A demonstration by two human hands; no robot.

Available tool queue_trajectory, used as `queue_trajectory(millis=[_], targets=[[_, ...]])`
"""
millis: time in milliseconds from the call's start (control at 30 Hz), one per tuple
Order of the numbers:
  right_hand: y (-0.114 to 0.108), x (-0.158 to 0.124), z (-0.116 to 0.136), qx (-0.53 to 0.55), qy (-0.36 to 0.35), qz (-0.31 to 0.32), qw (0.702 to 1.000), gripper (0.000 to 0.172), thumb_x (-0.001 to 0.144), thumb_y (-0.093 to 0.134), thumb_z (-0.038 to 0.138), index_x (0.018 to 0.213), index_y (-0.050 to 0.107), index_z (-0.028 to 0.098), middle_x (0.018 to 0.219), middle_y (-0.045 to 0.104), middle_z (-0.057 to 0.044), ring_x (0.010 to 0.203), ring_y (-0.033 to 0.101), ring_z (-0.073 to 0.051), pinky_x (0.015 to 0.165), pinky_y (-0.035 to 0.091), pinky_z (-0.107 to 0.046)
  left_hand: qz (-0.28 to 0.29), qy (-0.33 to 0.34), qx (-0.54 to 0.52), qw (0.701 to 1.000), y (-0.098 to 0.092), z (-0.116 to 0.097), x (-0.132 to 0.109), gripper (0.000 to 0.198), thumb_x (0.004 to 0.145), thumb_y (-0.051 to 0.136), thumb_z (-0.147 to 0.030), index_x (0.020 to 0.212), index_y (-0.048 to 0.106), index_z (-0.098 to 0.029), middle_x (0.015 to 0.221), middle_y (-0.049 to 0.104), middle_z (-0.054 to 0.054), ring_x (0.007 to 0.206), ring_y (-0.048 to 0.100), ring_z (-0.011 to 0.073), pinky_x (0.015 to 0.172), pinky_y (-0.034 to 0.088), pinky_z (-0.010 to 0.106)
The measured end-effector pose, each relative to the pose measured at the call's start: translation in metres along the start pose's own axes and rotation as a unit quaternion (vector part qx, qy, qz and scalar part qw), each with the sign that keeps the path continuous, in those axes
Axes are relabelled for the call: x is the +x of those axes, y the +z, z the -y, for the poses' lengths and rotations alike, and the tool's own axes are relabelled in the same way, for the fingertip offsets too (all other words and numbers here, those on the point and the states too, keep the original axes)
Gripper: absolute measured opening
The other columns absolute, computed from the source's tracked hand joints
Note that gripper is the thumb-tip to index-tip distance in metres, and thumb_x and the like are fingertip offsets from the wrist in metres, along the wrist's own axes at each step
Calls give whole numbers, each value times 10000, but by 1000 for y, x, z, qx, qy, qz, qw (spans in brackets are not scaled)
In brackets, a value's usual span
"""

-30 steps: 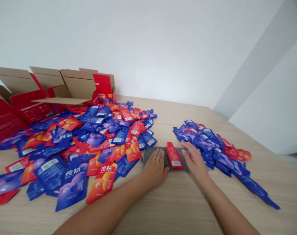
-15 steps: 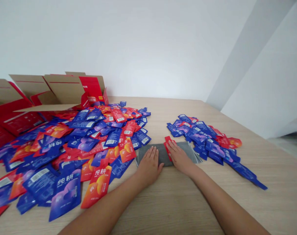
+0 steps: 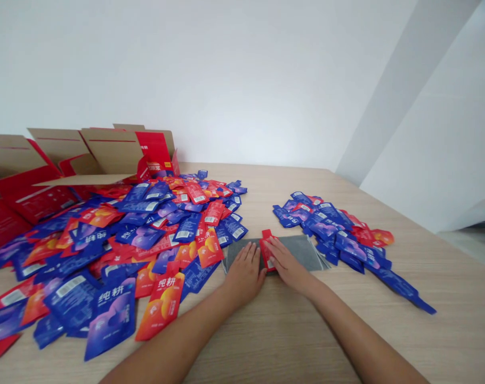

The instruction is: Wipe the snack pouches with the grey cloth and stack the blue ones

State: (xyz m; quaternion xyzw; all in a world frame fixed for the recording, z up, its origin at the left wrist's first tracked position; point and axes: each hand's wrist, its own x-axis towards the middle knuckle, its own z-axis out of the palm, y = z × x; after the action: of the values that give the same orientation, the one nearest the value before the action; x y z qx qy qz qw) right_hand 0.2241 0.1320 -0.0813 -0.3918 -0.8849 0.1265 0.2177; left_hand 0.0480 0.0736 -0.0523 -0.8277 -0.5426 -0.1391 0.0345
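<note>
A dark grey cloth-like stack (image 3: 302, 250) with thin pale sheets at its right end lies in front of me on the table. My left hand (image 3: 244, 269) rests flat on its left part, fingers stretched out. Between my hands, a red pouch (image 3: 266, 250) lies upright on the grey stack, its spout end pointing away from me. My right hand (image 3: 286, 261) lies on the pouch's right side with straight fingers, covering part of it.
A large heap of red and blue pouches (image 3: 146, 234) spreads over the left side. Opened red cardboard boxes (image 3: 106, 149) stand behind it. A smaller pile of pouches (image 3: 326, 218) lies to the right on the wooden table (image 3: 446, 266). A white wall (image 3: 246, 80) rises at the back.
My right hand and the red pouch have slid left across the grey stack, closer to my left hand. My left hand stays nearly in place.
</note>
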Motion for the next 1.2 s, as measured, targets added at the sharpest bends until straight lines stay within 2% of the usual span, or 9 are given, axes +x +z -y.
queue_trajectory(millis=[300,433,533,600,700,800,967,1100,1200], targets=[[-16,-3,2,-106,70,52,991,525,887,401,388,1394,271,341,1484,233,-43,1351,194,-273,1032,272,-515,7,41,-43,998,-4,2,0,426,919,354,-296,1327,392,-180,1393,405,37,1306,297,225,1065,263,431],[-17,-1,5,-104,120,43,986,612,839,465,436,1385,324,198,1449,292,-145,1339,225,-298,1028,280,-501,15,42,-48,998,-5,2,1,422,920,355,-289,1327,396,-183,1389,411,29,1299,309,231,1060,269,440],[-20,3,8,-71,139,-3,988,683,775,546,411,1358,350,115,1378,395,-192,1296,318,-308,1025,287,-488,12,41,-45,998,-5,2,1,423,920,359,-296,1323,402,-174,1390,409,35,1299,309,233,1060,268,443],[-23,6,12,-27,132,-43,990,656,745,567,354,1325,380,111,1288,495,-177,1213,429,-287,995,334,-460,12,40,-40,998,-5,2,0,423,919,363,-300,1318,407,-166,1387,412,47,1299,310,229,1061,266,442],[-31,8,16,60,171,-67,981,607,730,545,295,1285,396,101,998,628,-112,919,595,-230,830,460,-391,20,37,-39,998,-5,1,0,431,916,365,-304,1317,407,-151,1389,408,60,1300,309,227,1064,264,438],[-41,7,14,97,206,-80,971,565,721,519,279,1255,411,128,810,610,-34,683,592,-183,664,489,-336,30,34,-39,998,-6,1,0,439,917,357,-310,1317,408,-138,1393,401,65,1304,301,230,1068,254,436],[-59,2,8,19,168,-189,967,488,719,486,246,1202,471,178,848,598,-45,736,577,-202,694,472,-357,21,33,-35,999,-5,1,0,438,921,340,-326,1308,420,-138,1390,405,71,1300,311,216,1073,252,418],[-65,2,18,102,126,-144,976,377,823,431,330,1166,497,189,755,606,-19,655,578,-173,637,484,-316,19,24,-28,999,-4,0,0,460,915,352,-332,1315,403,-109,1387,403,104,1298,316,211,1074,251,406],[-62,3,21,86,93,-122,984,340,869,388,364,1106,551,182,865,643,-60,789,601,-189,739,492,-340,25,18,-26,999,-6,-1,0,474,912,349,-329,1317,393,-87,1386,400,122,1297,318,219,1071,254,406]])
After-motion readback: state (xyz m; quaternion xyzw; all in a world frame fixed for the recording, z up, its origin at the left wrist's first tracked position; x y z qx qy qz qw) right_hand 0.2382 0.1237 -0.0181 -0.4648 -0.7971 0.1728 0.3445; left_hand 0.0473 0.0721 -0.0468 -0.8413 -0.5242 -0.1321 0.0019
